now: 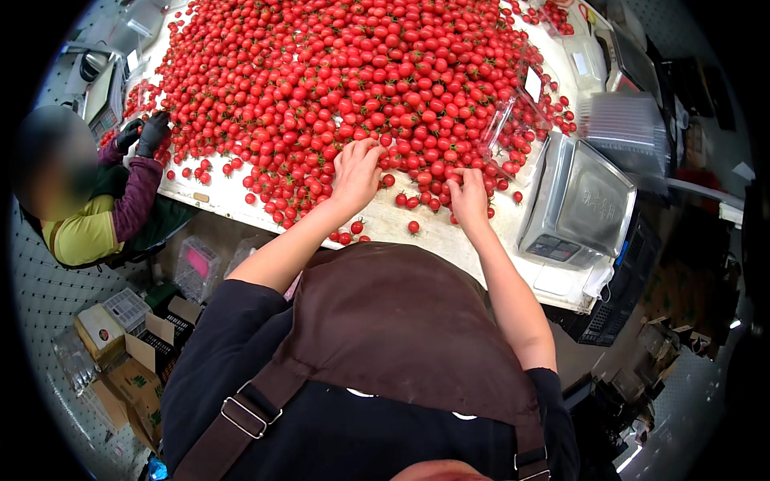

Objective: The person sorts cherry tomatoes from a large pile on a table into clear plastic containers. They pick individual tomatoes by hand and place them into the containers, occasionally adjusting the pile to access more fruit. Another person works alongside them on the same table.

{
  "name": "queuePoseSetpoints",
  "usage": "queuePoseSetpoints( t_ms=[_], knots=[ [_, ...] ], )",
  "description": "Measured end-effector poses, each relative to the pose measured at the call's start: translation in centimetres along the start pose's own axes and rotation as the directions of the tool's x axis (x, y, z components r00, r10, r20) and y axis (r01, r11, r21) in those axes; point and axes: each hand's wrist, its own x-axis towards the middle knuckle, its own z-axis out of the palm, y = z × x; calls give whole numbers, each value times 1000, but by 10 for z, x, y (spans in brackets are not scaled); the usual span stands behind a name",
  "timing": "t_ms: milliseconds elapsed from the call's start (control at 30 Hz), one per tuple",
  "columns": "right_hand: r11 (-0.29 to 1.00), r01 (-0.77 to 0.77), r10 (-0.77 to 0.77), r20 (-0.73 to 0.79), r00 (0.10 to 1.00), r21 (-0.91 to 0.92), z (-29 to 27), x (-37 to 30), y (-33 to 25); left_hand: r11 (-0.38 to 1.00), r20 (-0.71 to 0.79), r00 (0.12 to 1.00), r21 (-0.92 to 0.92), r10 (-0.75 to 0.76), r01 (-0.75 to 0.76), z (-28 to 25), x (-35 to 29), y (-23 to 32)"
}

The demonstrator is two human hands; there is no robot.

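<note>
A broad heap of small red cherry tomatoes (321, 72), many with green stems, covers most of the white table (353, 208). My left hand (358, 171) rests at the heap's near edge, its fingers bent inward among the tomatoes. Its fingertips are hidden, so whatever they hold cannot be made out. To the right, my right hand (470, 197) reaches into the same edge. Thumb and forefinger stand apart there, beside tomatoes, with no tomato plainly gripped. Just beyond it sits a clear plastic box (507, 132) among the tomatoes. Several loose tomatoes lie between my hands and the table's near edge.
A metal weighing scale (579, 200) stands at the table's right, with a stack of clear plastic containers (624, 132) behind it. At the left, another person's gloved hands (151, 135) work by the heap. Cardboard boxes (132, 393) and crates sit on the floor, lower left.
</note>
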Motion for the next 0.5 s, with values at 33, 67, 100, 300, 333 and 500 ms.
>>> queuePoseSetpoints(
  t_ms=[33, 67, 100, 300, 333, 500],
  knots=[
    [984, -88, 82, 42, 996, 155, 8, -3, -4, 999, -8, 1000, -50, -18, 17, -5, -2, 5],
    [936, -178, 156, 96, 983, 302, 15, -7, -10, 994, -14, 999, -100, -36, 35, -5, -3, 7],
    [899, -175, 111, 176, 978, 402, 17, -11, -28, 928, 19, 1000, -371, -3, 10, 8, -9, -2],
    [990, 100, -99, -19, 995, 99, -3, 43, -67, -113, 786, 531, -587, -316, 802, 17, -11, 0],
    [995, 94, -96, -64, 993, -30, -2, 59, -61, -130, 787, 529, -588, -316, 798, 15, -13, 1],
    [920, 122, -136, -12, 991, -373, 18, 105, -44, -182, 769, 547, -620, -331, 763, 0, -20, -3]
  ],
)
